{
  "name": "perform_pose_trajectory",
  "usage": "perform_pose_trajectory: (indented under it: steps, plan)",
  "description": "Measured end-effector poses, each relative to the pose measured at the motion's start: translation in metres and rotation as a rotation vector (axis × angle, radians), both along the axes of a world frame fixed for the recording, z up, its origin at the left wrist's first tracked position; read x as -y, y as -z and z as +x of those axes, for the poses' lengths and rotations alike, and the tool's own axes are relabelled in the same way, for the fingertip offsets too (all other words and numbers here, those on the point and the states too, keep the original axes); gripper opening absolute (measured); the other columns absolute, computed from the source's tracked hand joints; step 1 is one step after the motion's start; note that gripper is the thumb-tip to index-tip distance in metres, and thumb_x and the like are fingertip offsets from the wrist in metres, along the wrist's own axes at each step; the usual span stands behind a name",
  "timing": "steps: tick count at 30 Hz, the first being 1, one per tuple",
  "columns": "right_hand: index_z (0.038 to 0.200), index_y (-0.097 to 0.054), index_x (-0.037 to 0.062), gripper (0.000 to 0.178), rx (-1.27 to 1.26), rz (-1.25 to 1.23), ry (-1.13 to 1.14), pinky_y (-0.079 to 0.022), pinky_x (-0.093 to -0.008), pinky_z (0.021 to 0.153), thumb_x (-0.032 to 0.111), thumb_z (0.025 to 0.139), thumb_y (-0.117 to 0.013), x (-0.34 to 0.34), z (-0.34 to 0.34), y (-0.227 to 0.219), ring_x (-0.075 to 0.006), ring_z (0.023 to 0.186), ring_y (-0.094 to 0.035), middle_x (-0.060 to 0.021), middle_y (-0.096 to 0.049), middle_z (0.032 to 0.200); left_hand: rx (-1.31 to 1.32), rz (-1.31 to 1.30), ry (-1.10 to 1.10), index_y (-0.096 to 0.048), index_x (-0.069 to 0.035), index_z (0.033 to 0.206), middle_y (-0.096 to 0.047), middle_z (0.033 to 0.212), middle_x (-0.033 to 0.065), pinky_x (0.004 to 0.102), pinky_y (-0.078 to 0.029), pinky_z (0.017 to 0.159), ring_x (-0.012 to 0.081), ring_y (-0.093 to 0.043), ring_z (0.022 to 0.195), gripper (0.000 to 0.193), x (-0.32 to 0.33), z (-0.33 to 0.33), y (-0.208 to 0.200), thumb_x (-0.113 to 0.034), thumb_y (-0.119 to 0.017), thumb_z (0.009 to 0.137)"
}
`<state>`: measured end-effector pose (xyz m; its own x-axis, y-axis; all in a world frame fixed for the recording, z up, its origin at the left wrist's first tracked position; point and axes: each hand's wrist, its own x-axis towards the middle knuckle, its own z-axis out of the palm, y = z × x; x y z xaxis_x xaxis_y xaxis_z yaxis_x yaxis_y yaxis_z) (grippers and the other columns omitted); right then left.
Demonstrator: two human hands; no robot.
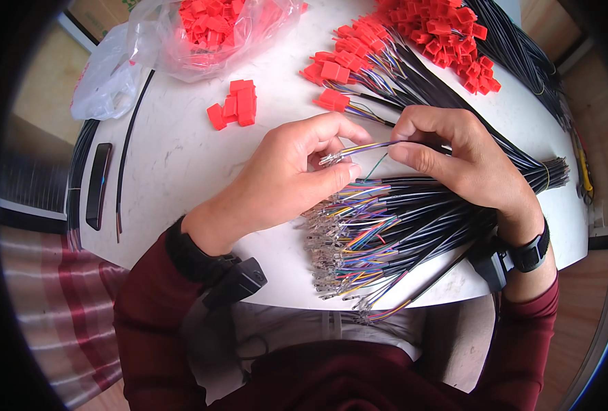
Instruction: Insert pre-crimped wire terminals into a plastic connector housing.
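Observation:
My right hand (455, 151) pinches a black cable between thumb and forefinger, at the point where thin coloured wires come out of its sheath. Those wires (364, 147) run left, mostly yellow and purple, ending in small metal terminals; one green wire hangs apart below. Around the terminal ends curl the thumb and fingers of my left hand (297, 164), with the forefinger raised over them. Just beneath both hands lies a thick bundle of black cables (434, 212) whose stripped ends carry similar terminals. Beyond the hands, a red connector housing (332, 101) sits on a cable's wires.
Loose red housings (239, 104) lie on the white table (174, 171), near a clear plastic bag (208, 41) full of them. Cables fitted with red housings (441, 34) are heaped at the far right. A black phone (98, 185) and a single black cable (131, 144) lie left.

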<state>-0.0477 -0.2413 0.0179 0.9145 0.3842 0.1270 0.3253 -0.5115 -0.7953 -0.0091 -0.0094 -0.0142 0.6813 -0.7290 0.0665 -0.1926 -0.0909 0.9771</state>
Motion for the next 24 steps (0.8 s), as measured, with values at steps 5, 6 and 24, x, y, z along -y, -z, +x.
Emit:
perform_pose_trajectory:
  steps: [5,6,24]
  plan:
    - [0.087,-0.060,-0.0011,0.009,0.049,0.009,-0.128,-0.044,-0.0304,0.060,0.004,0.082,-0.065,-0.008,0.000,0.016,-0.0214,0.060,-0.053,-0.0143,-0.056,0.070,-0.078,0.040,0.046,-0.055,-0.001,0.118,-0.059,0.082,0.0004,0.0192,-0.042,0.063,0.0033,-0.053,0.072,0.031,0.001,-0.006,-0.009,-0.004,-0.061,0.088]
    - [0.087,-0.060,-0.0011,0.007,0.137,-0.039,-0.152,-0.045,-0.0318,0.061,0.003,0.082,-0.062,-0.009,0.000,0.016,-0.0249,0.062,-0.055,-0.0159,-0.057,0.070,-0.071,0.050,0.034,-0.055,-0.001,0.119,-0.059,0.079,0.0000,0.0187,-0.041,0.062,0.0029,-0.053,0.070,0.032,0.001,-0.006,-0.009,-0.003,-0.061,0.087]
    - [0.085,-0.058,-0.0038,0.021,0.009,0.102,0.015,-0.043,-0.0291,0.059,0.014,0.093,-0.050,0.002,0.004,0.005,-0.0124,0.062,-0.051,-0.0070,-0.053,0.065,0.187,-0.061,-0.136,-0.053,0.001,0.119,-0.058,0.102,0.0039,0.0249,-0.044,0.082,0.0099,-0.054,0.095,0.034,-0.003,0.002,-0.004,-0.003,-0.063,0.087]
